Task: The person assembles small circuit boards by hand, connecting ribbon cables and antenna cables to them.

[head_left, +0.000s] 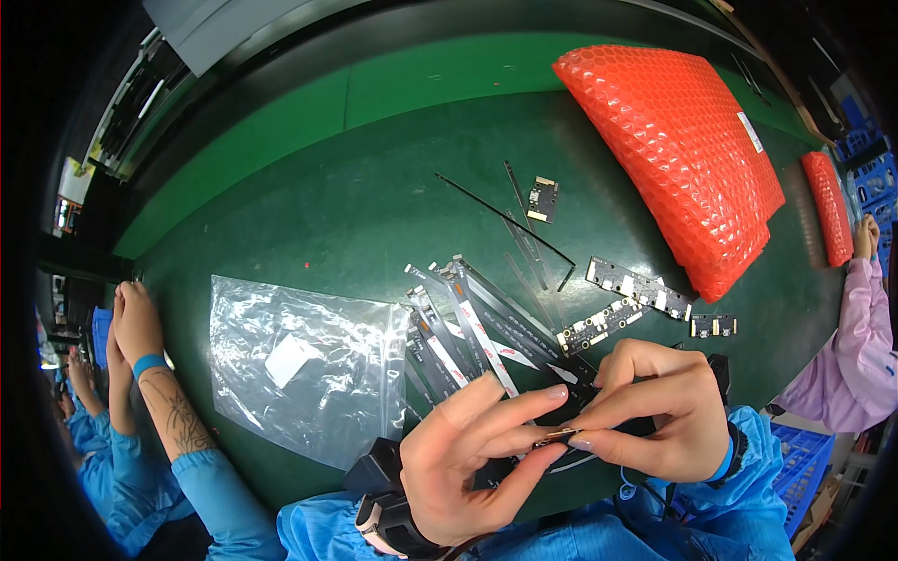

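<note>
We see our left hand (pixel 472 458) and right hand (pixel 655 411) meeting close in front of us. Both pinch one small part (pixel 558 437) with a gold edge between thumb and fingertips, so neither hand is open; the other fingers of the left hand are stretched out. The part is right between the two hands.

Just above the hands lies a fan of flat cables (pixel 468 327), dark with white labels; they overlap, so we cannot count them exactly. Above the right hand are two long circuit boards (pixel 639 288) and, a little to the right, one small board (pixel 714 325). One more small board (pixel 543 198) lies farther up. To the left of the left hand is one clear plastic bag (pixel 299 369). Far above the right hand we count two red bubble-wrap packs (pixel 683 154). Everything lies on a green mat (pixel 309 215).
</note>
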Demonstrator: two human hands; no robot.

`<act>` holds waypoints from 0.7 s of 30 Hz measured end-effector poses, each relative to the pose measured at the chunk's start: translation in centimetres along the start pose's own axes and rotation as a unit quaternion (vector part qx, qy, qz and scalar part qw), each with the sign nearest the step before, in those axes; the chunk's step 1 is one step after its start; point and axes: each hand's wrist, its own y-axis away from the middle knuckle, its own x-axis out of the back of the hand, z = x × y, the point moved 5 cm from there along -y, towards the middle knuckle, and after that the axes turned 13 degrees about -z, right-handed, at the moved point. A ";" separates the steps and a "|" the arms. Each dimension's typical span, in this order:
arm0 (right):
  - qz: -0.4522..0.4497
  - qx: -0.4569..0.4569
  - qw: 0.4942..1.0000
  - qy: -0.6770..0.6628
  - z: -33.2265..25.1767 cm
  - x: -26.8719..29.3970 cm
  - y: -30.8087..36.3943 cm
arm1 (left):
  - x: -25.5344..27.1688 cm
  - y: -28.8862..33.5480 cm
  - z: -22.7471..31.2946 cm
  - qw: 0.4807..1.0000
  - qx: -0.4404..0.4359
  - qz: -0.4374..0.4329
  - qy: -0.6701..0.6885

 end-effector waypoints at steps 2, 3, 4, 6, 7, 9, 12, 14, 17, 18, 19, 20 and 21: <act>0.007 0.004 1.000 0.003 -0.1 0.0 0.1 | 0.0 -0.2 0.3 1.000 0.001 -0.020 -0.024; 0.014 0.007 1.000 0.006 -0.1 -0.1 0.0 | -0.1 -0.2 0.3 1.000 0.001 -0.020 -0.024; 0.014 0.008 1.000 0.006 -0.1 -0.2 -0.2 | 0.1 -0.1 0.0 0.999 0.028 0.015 0.024; 0.048 0.027 0.998 0.018 -0.3 -0.1 -0.5 | 0.0 0.1 -0.4 0.994 0.055 0.052 0.073; 0.047 0.027 0.998 0.018 -0.5 -0.2 -0.5 | 0.1 0.4 -0.5 0.991 0.063 0.085 0.084; 0.065 0.014 0.996 0.051 -1.0 0.0 -0.5 | 0.1 0.7 -0.8 0.986 0.071 0.118 0.096; 0.051 0.026 0.995 0.079 -0.9 -0.3 -0.2 | 0.1 0.7 -1.0 0.992 0.048 0.105 0.049; 0.057 0.003 0.995 0.087 -0.7 -0.7 -0.2 | 0.1 0.7 -1.1 0.994 0.055 0.090 -0.001; 0.050 0.004 0.992 0.112 -1.1 -1.1 0.0 | 0.0 1.7 -0.8 0.991 0.089 0.105 0.003; 0.050 0.002 0.992 0.112 -0.9 -1.2 0.0 | -0.1 1.6 -0.9 0.991 0.090 0.104 0.005; 0.073 0.026 0.988 0.134 -1.0 -1.3 0.0 | 0.0 1.4 -0.8 0.992 0.074 0.104 -0.014; 0.097 0.051 0.982 0.156 -1.1 -1.3 0.0 | 0.0 1.2 -0.6 0.992 0.059 0.104 -0.034; 0.097 0.049 0.982 0.156 -1.0 -1.5 0.0 | 0.0 1.0 -0.5 0.992 0.059 0.104 -0.032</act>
